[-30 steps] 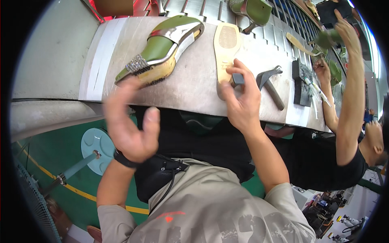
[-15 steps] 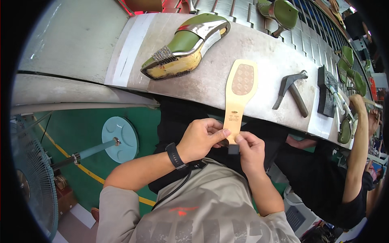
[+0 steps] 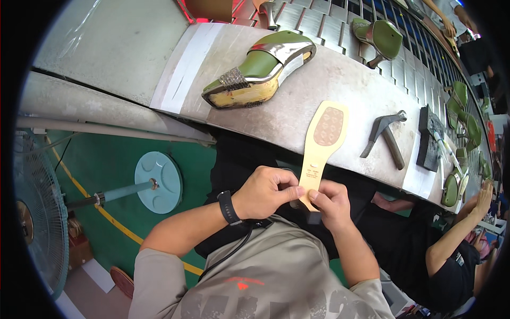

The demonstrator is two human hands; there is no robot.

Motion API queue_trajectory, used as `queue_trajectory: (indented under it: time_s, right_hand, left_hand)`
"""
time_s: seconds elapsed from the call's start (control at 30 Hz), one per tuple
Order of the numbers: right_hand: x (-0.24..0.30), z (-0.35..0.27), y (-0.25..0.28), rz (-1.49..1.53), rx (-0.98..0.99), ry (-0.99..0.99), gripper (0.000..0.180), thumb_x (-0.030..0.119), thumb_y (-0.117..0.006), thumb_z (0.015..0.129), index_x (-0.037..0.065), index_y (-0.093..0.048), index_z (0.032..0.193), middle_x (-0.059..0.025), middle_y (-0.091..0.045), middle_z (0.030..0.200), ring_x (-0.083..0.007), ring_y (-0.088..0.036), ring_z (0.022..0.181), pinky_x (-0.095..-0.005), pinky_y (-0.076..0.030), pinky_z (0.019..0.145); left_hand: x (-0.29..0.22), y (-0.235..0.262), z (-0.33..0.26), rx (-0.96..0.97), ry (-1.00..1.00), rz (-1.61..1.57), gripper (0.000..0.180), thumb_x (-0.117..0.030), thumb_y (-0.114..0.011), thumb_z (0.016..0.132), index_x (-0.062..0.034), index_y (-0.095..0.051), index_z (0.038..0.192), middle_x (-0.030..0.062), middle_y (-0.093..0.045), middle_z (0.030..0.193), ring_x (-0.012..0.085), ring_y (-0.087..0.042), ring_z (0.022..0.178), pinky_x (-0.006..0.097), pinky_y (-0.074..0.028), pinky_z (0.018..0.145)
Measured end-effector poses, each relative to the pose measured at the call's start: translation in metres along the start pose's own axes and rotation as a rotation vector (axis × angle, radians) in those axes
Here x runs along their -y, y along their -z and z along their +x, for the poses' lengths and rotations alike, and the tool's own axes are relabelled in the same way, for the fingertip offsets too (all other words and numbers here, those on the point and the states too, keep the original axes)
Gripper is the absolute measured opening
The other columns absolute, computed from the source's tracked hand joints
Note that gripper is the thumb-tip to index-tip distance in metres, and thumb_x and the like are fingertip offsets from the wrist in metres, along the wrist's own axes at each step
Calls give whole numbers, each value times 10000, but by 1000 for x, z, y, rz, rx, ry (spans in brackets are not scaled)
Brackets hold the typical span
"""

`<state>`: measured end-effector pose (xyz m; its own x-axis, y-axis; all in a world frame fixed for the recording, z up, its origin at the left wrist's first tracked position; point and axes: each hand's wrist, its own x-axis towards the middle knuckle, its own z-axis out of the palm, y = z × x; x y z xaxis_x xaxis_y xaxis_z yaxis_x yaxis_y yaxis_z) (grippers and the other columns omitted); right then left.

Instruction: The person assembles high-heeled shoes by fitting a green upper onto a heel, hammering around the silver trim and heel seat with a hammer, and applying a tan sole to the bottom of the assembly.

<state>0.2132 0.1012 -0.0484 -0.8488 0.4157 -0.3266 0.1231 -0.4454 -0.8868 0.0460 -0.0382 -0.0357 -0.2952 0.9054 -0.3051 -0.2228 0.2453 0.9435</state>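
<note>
A pale cream shoe sole stands up from my lap, its wide toe end with a tan patch near the bench edge. A dark block sits at its narrow heel end. My left hand pinches the narrow part from the left. From the right, my right hand grips the heel end with its thumb on top. Beyond them on the bench lies a shoe upper on a green last, with a silver strap, a glittery band and a bare yellowish underside. A hammer rests right of the sole.
The metal bench runs across in front of me, with a slatted conveyor behind carrying a green last. A black block lies at right, near a co-worker's arm. At left stand a fan and a blue round base.
The sole and both hands have moved slightly lower and to the right in view, and the sole leans a bit more. The co-worker's arm at right has lowered.
</note>
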Motion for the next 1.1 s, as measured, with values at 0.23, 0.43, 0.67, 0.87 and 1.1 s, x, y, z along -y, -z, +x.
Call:
queue_trajectory:
  time_s: [0.23, 0.43, 0.67, 0.87, 1.1]
  right_hand:
    - [54, 29, -23, 24, -6, 59, 416, 155, -675, 1038, -94, -581, 1358, -191, -743, 1101, -243, -756, 912, -358, -626, 820]
    - [77, 82, 10, -11, -146, 205, 313, 121, -657, 1031, -78, -613, 1267, -177, -747, 1047, -220, -765, 848, -312, -616, 780]
    - [91, 74, 27, -18, -217, 320, 408, 24, -600, 997, -85, -490, 1374, -221, -728, 1072, -257, -767, 860, -363, -636, 801]
    - [89, 58, 23, 102, -272, 368, 335, 46, -639, 949, -82, -565, 1250, -222, -724, 1094, -286, -744, 945, -414, -626, 850]
    - [92, -5, 0, 65, -108, 441, 268, 98, -714, 972, -103, -686, 1147, -233, -758, 1088, -260, -768, 869, -389, -643, 786]
  left_hand:
    - [-66, 82, 5, -1111, -861, 939, 345, -199, -827, 897, 15, -724, 1149, 132, -748, 1002, 312, -710, 877, 378, -554, 795]
    - [-60, 129, 8, -616, -320, 459, 332, -144, -740, 1008, 57, -657, 1259, 81, -744, 1086, 149, -687, 999, 296, -542, 911]
    - [-161, 106, 33, -783, -751, 310, 309, -177, -785, 981, 56, -702, 1166, 87, -757, 1003, 104, -691, 884, 256, -552, 805]
    - [-158, 90, 67, -447, -1002, -165, 347, -82, -699, 1021, 59, -585, 1317, 210, -736, 1209, 257, -719, 1149, 375, -606, 986]
    - [-193, 41, 55, -160, -662, -226, 476, -137, -682, 1036, 55, -507, 1435, 256, -675, 1323, 318, -687, 1227, 421, -578, 1049]
